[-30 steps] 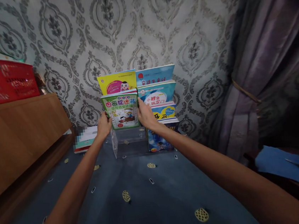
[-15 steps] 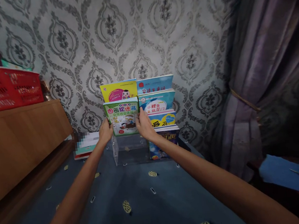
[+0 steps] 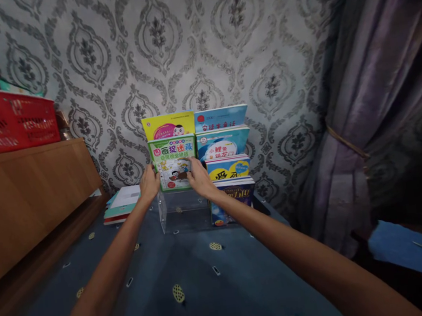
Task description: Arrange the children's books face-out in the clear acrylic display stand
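A green picture book [image 3: 173, 157] stands upright in the left column of a clear stepped book rack [image 3: 185, 221]. My left hand [image 3: 149, 183] is closed on its left edge. On the lower right of the cover, my right hand [image 3: 201, 180] rests with thumb and forefinger bent against it; its other fingers are hidden. Behind the green book rises a yellow book [image 3: 168, 126]. The right column holds a light blue book [image 3: 222, 116], a teal book [image 3: 224, 143], a yellow-and-blue book [image 3: 230, 168] and a dark blue book [image 3: 231, 203] on descending steps.
A small stack of books [image 3: 121, 205] lies left of the rack on the dark blue patterned cloth [image 3: 193, 280]. Further left, a red basket [image 3: 11, 121] sits on a wooden cabinet [image 3: 37, 196]. Patterned wallpaper backs the rack, and a tied purple curtain [image 3: 348, 138] hangs at right.
My right hand has shifted from the green book's right edge inward onto its cover. The book's top sits slightly higher and further right in view. My left hand stays at its left edge.
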Action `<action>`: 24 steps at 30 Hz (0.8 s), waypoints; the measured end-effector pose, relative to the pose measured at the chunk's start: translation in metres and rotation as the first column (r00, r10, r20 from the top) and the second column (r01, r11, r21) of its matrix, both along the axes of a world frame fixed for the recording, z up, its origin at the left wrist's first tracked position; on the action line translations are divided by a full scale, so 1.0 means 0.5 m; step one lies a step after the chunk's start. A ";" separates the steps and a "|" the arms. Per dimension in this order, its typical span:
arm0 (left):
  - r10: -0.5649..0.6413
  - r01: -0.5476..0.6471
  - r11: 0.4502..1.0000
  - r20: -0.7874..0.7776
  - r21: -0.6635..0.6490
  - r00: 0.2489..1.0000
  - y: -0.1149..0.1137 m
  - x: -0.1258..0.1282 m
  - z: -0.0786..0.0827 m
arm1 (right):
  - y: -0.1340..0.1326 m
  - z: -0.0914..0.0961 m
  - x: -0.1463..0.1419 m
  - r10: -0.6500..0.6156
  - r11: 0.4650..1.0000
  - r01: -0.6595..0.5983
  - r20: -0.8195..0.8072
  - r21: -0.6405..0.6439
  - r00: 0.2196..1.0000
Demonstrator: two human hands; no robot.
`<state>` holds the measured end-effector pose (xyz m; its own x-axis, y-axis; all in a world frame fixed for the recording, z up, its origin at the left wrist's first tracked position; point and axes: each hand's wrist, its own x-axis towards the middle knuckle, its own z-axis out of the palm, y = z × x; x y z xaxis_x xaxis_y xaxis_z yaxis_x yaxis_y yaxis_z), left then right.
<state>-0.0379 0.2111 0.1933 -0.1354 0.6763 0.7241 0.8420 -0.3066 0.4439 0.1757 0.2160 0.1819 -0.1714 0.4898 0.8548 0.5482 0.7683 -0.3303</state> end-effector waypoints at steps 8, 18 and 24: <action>0.047 -0.055 0.991 -0.063 -0.120 0.997 -0.013 0.005 0.016 | -0.010 0.001 0.000 -0.019 0.992 0.026 0.059 -0.125 0.998; 0.018 -0.032 0.987 -0.088 -0.158 0.996 -0.020 0.000 0.026 | -0.010 0.005 0.004 -0.028 0.988 0.043 0.097 -0.151 0.995; 0.004 -0.011 0.990 -0.056 -0.139 0.998 -0.012 -0.009 0.035 | -0.010 0.000 0.012 0.003 0.989 0.010 0.092 -0.145 0.996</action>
<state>-0.0421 0.2053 0.2110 -0.1031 0.7702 0.6295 0.8685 -0.2388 0.4344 0.1818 0.2112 0.1818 -0.2438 0.6085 0.7552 0.5838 0.7139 -0.3868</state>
